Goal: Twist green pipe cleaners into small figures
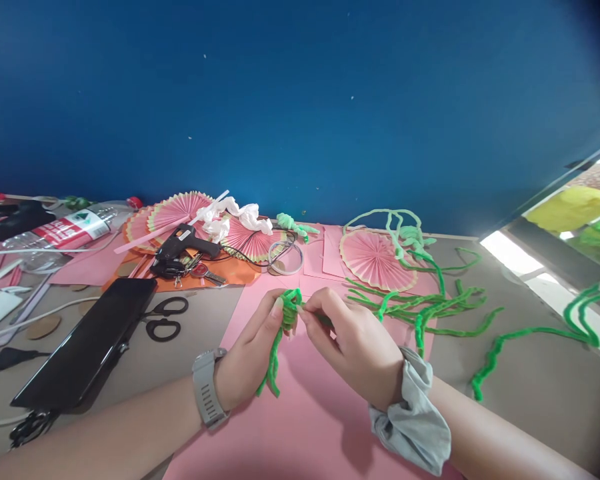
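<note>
A small looped bundle of thick green yarn point(292, 307) is between my hands, over a sheet of pink paper point(285, 430). My left hand point(245, 363), with a grey watch at its wrist, is closed round the bundle, and two tails of yarn dangle below its fingers. Thumb and forefinger of my right hand point(353, 343) pinch at the bundle's right side, on a bit of the same yarn; the other fingers are curled. A pale scrunchie point(415, 420) circles the right wrist. More green yarn strands point(430, 307) lie to the right of that hand.
Pink pleated paper fans point(377, 257) lie along the blue wall point(300, 113). On the left are a black glue gun point(187, 243), black-handled scissors point(165, 317), a dark glossy tablet-like device point(93, 340) and a plastic bottle point(77, 227). Pale green yarn point(413, 233) sits at the back right.
</note>
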Demonstrator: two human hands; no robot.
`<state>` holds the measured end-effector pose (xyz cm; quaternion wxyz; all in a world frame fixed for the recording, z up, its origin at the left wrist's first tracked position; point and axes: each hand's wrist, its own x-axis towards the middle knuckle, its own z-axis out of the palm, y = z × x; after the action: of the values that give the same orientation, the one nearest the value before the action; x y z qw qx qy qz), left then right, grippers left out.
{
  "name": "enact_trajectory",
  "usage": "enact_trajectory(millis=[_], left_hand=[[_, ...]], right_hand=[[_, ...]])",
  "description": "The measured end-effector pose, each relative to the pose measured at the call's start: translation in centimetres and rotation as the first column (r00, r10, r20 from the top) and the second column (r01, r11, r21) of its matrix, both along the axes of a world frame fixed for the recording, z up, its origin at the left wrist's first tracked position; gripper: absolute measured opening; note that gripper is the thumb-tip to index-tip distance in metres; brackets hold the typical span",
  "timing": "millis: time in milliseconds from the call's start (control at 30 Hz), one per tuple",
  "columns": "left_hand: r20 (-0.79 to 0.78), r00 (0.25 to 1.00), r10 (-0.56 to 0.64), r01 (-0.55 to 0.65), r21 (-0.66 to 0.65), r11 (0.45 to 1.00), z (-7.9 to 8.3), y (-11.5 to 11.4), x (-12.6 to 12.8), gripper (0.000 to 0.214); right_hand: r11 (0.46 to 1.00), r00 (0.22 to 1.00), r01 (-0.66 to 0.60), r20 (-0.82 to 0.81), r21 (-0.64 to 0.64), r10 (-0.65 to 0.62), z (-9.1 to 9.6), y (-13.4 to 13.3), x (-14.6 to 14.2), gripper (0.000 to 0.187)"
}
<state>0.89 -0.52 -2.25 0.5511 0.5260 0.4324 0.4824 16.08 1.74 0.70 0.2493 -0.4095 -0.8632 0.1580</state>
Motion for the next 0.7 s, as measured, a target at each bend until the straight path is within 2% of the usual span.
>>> enact_trajectory(millis=[133,233,367,433,500,567,633,700], left_hand=[[-0.043,0.999,-0.021,0.022,0.013,1.0,0.8,-0.2,-0.1,0.03],[-0.045,0.999,-0.013,0.013,-0.001,1.0,1.1,-0.2,0.0,0.031],[0.058,0.998,0.027,-0.023,-0.075,0.997,1.1,0.1,-0.2,0.033],[0.135,0.99,0.041,-0.028,-0.093,0.995,1.2,0.4,-0.5,0.032],[0.215,0.976,0.04,-0.019,-0.097,0.995,1.4,0.6,-0.9,0.03],[0.266,0.964,0.017,0.01,-0.098,0.995,1.8,0.8,-1.3,0.027],[0.275,0.96,-0.05,0.084,-0.112,0.99,2.2,0.7,-1.6,0.027],[0.236,0.958,-0.16,0.191,-0.113,0.975,2.7,0.5,-1.9,0.031]], right_hand=[[1.0,1.0,-0.017,-0.003,-0.019,0.017,-0.2,-0.2,-0.3,0.009],[0.996,0.999,-0.038,-0.031,-0.081,0.035,-0.2,-0.4,-0.4,0.008],[0.982,0.998,-0.023,-0.069,-0.187,0.01,0.4,0.1,-0.1,0.008],[0.966,0.997,-0.068,-0.056,-0.249,0.055,1.1,0.8,0.3,0.015],[0.917,0.979,-0.193,-0.007,-0.349,0.203,2.0,1.7,1.0,0.025],[0.832,0.929,-0.31,0.037,-0.461,0.367,2.9,2.6,1.8,0.029],[0.768,0.895,-0.358,0.038,-0.531,0.444,3.6,3.4,2.6,0.029],[0.737,0.885,-0.372,0.022,-0.564,0.464,3.9,3.9,3.2,0.029]])
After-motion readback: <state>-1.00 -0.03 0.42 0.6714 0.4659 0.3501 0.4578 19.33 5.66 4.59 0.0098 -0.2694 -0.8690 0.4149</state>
